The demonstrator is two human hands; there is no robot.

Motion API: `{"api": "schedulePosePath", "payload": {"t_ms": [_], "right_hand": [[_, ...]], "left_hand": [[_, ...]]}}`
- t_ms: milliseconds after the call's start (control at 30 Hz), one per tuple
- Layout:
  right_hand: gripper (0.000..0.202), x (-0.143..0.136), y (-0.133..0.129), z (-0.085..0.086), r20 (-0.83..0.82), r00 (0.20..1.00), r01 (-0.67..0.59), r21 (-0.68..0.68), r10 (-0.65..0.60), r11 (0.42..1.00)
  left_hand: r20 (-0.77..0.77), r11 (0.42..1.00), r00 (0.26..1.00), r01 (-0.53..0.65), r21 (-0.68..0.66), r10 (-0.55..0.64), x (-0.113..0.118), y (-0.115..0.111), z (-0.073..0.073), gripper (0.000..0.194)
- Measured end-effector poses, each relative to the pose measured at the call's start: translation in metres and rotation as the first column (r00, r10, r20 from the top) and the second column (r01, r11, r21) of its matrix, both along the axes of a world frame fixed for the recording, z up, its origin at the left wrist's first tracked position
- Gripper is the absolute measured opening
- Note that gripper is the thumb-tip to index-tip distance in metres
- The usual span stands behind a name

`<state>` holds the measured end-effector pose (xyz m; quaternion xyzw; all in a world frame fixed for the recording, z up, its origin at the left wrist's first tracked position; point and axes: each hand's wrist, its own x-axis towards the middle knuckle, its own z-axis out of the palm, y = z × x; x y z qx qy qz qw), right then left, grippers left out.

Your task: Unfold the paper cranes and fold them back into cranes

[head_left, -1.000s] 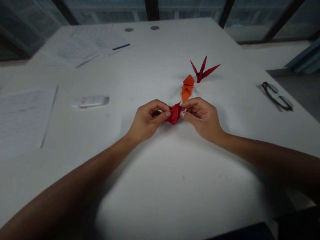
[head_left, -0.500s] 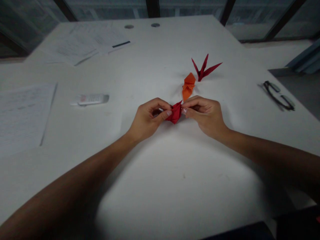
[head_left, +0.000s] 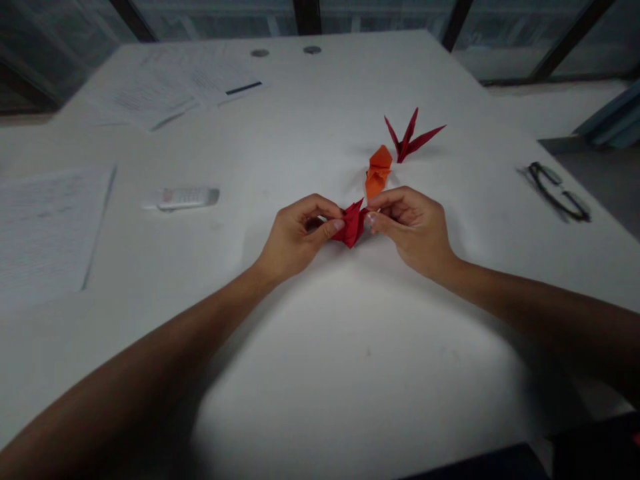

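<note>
A small red folded-paper figure [head_left: 353,225] is held between my two hands, low over the white table. My left hand [head_left: 300,233] pinches its left side between thumb and fingers. On the other side, my right hand [head_left: 413,227] has thumb and index finger closed on a point that sticks out to the right. Fingertips hide part of the paper. Just beyond the right fingers lies an orange folded-paper piece [head_left: 379,170]. Behind that stands a dark red folded-paper piece [head_left: 407,140] with three spikes spreading upward.
On the white table [head_left: 320,387], a white tube-like object [head_left: 183,198] lies to the left, near a printed sheet [head_left: 45,233]. More papers [head_left: 155,93] and a dark strip [head_left: 244,88] are at the far left. Black-framed glasses [head_left: 559,192] rest near the right edge.
The fingers of my right hand have shifted slightly, and a red point now shows between them and the figure's body. My left hand keeps its pinch.
</note>
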<state>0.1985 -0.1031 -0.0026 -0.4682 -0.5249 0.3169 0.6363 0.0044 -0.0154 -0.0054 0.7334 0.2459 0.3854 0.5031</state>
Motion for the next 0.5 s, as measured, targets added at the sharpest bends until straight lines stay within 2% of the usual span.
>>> {"api": "schedulePosePath", "payload": {"t_ms": [333,500], "right_hand": [[0.020,-0.0027,-0.0060,0.0025,0.062,0.998,0.013,0.036,-0.015,0.999],[0.016,-0.0048,-0.0082,0.0042,0.104,0.993,0.059,0.043,-0.063,0.997]], "left_hand": [[0.027,1.000,0.999,0.020,-0.005,-0.020,-0.0002,0.0011,-0.0018,0.022],[0.029,1.000,1.000,0.008,0.026,-0.008,-0.0007,0.0010,-0.0023,0.022]]}}
